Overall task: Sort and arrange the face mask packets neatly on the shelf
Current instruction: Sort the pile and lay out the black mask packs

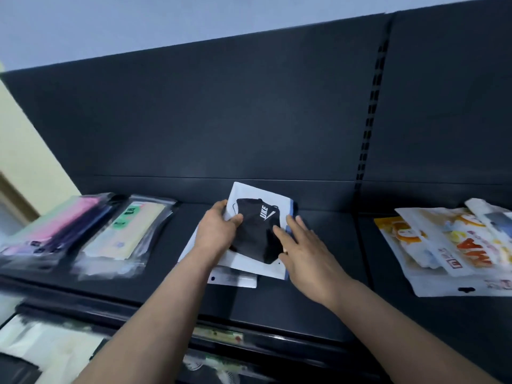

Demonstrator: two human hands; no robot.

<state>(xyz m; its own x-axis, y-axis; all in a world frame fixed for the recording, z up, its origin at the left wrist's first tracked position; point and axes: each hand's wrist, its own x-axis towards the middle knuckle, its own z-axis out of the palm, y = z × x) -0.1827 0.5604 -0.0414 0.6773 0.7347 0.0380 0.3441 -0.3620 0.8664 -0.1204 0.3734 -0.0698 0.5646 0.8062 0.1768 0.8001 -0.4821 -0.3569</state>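
"UKE" on black mask packet (257, 235); rest illegible

Left-side packets (130, 231) are blur-smeared; orange packets (443, 245) run off the right edge; the white packet (249, 194) mostly hides another packet (235, 281).

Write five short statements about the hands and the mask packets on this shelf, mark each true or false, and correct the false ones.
1. The left hand grips the left edge of the black-mask packet. True.
2. The right hand is clenched in a fist. False: its fingers lie straight along the packet's right side.
3. The black-mask packet lies on top of a lower packet. True.
4. The orange and white packets lie left of the hands. False: they lie to the right.
5. The pink and purple packets lie at the left end of the shelf. True.
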